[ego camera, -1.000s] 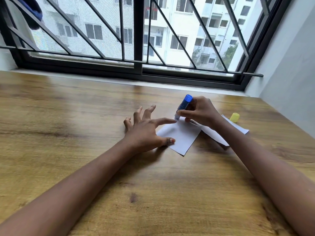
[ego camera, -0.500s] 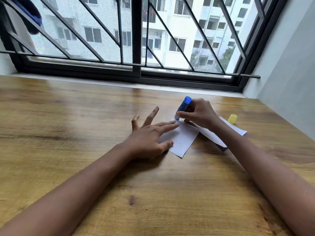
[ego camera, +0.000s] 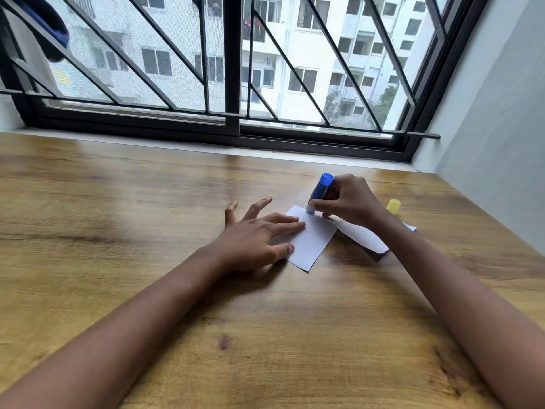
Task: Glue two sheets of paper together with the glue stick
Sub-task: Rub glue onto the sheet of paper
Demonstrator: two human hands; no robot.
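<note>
Right hand grips glue stick, tip on sheet's far corner; left hand flat, pinning its near-left edge. Second sheet right of it. Risk: light hold, sheet drags or creases

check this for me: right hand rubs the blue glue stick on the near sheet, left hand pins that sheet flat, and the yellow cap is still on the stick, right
Not quite: the yellow cap is off, standing on the table beyond the right forearm, as the head view shows. The right hand does press the blue glue stick to the near sheet, pinned by the left hand.

No readable text or label anywhere (glue stick and paper both unmarked)
</note>
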